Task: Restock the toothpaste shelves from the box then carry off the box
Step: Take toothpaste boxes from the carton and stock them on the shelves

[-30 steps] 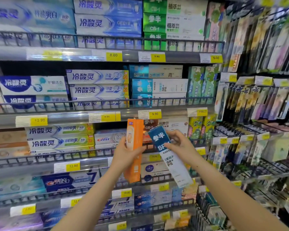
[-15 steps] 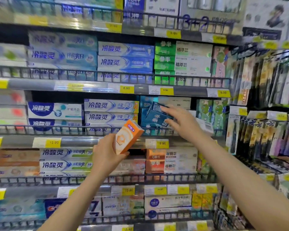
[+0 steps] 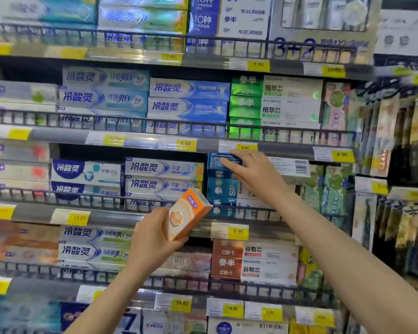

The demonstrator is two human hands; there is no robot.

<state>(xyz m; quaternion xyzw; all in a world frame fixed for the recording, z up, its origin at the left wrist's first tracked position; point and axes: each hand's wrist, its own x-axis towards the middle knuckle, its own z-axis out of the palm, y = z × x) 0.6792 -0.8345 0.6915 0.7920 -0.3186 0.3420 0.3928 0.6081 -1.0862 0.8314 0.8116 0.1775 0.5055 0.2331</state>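
The shelving (image 3: 140, 214) fills almost the whole view: several steel shelves, one above the other, each with a low wire rail at the front and yellow price tags (image 3: 237, 231) along the edge. Toothpaste cartons lie on them in flat stacks. On the right, hanging packs of toothbrushes (image 3: 396, 213) are blurred.

On the middle shelf a stack of blue and white cartons (image 3: 221, 189) stands behind the rail, between a stack of pale blue cartons (image 3: 163, 175) on its left and green packs (image 3: 333, 189) on its right. Under it, one shelf lower, are brown and white cartons (image 3: 251, 260).

The right hand (image 3: 253, 173) reaches in above the rail. Its fingers lie nearly straight on top of a blue toothpaste carton (image 3: 217, 160), which sits at the top of the blue and white stack, just under the shelf above. The white end of this carton, with a barcode, shows to the right of the wrist. I cannot tell if the thumb grips it from below.

The left hand (image 3: 155, 239) is lower, in front of the shelf edge, apart from the shelves. Its fingers are curled around the lower end of an orange toothpaste carton (image 3: 187, 213), which is tilted with its top end pointing up and to the right.
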